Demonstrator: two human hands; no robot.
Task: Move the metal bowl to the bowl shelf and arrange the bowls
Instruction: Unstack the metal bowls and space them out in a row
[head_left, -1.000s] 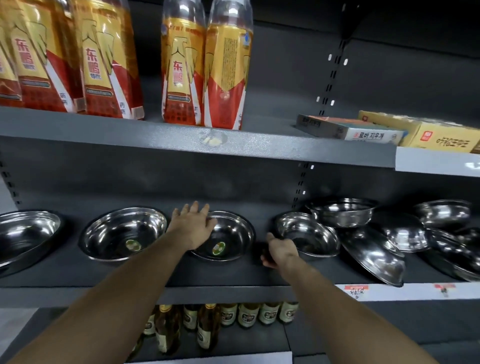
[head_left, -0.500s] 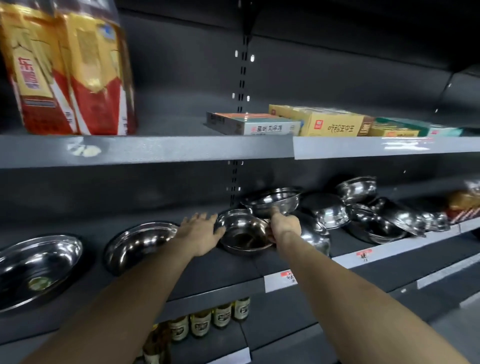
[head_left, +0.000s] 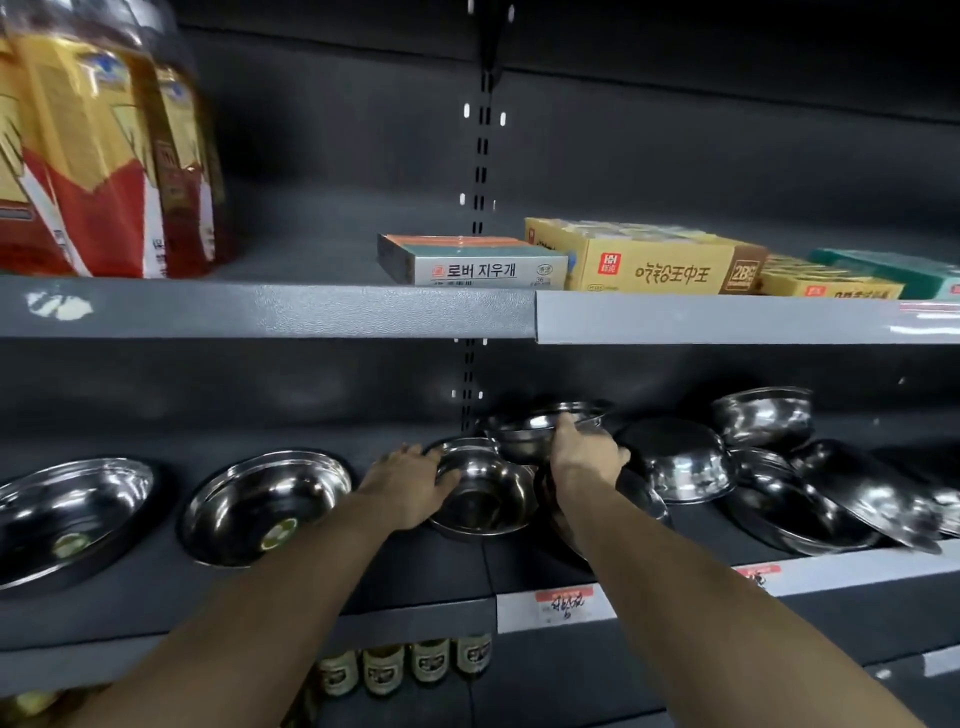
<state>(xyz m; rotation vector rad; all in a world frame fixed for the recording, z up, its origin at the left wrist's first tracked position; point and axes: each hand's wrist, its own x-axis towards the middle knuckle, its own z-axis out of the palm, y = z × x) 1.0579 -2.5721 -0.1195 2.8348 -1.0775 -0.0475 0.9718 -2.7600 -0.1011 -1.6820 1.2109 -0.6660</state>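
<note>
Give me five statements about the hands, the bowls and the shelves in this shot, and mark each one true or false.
1. The left hand rests on the rim of a metal bowl. True.
2. The right hand hangs free, touching nothing. False: it reaches onto a raised bowl behind the first.
3. Two wide bowls lie apart on the left of the bowl shelf. True.
4. The bowls on the right stand in a neat row. False: they are piled, some tilted or upside down.
5. Flat boxes lie on the shelf above. True.
</note>
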